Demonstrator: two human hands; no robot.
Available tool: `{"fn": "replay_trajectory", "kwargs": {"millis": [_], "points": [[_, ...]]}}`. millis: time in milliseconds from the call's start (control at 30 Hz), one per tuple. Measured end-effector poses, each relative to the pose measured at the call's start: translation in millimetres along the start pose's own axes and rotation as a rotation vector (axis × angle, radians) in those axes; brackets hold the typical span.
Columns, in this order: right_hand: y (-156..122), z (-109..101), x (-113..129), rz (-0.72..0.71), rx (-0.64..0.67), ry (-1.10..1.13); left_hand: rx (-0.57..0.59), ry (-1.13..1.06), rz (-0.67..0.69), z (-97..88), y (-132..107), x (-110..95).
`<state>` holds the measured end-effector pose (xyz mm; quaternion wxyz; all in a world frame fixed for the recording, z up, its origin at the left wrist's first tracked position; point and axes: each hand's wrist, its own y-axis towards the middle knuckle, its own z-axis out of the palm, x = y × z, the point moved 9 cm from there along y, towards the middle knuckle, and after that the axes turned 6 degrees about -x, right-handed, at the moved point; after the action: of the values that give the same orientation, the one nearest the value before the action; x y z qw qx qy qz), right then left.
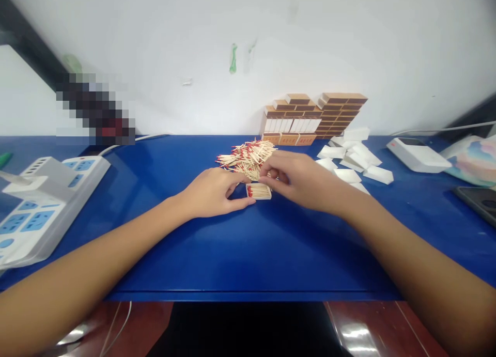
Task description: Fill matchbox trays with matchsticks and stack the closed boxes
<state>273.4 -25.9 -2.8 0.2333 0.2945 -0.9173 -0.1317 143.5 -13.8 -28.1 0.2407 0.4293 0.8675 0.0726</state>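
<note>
A small white matchbox tray (264,197) lies on the blue table, with red-headed matches (259,191) inside, heads to the left. My left hand (212,192) grips its left end between thumb and fingers. Just over the tray's far right corner, my right hand (296,179) is closed in a pinch; whatever its fingertips hold is too small to make out. Right behind both hands is a loose heap of matches (248,155), partly hidden by my right hand.
Matchboxes (337,114) are stacked against the wall. White folded trays (360,155) lie scattered at right, near a white device (418,154), a phone (478,202) and a pastel pouch (475,160). A power strip (58,207) occupies the left; a cable (132,139) runs behind it.
</note>
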Motion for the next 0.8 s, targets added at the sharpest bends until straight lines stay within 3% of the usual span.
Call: {"fn": "replay_trajectory", "kwargs": {"millis": [200,467,800], "points": [[2,-21,-21,0.136,-0.066,-0.095,-0.038,-0.033,-0.009,-4.9,0,0],[-6,13,-32,0.235,0.217,-0.143,0.059,-0.037,-0.014,1.4,-1,-5],[-15,3,-48,0.310,0.294,-0.101,0.031,-0.030,-0.025,1.6,-1,-1]]}}
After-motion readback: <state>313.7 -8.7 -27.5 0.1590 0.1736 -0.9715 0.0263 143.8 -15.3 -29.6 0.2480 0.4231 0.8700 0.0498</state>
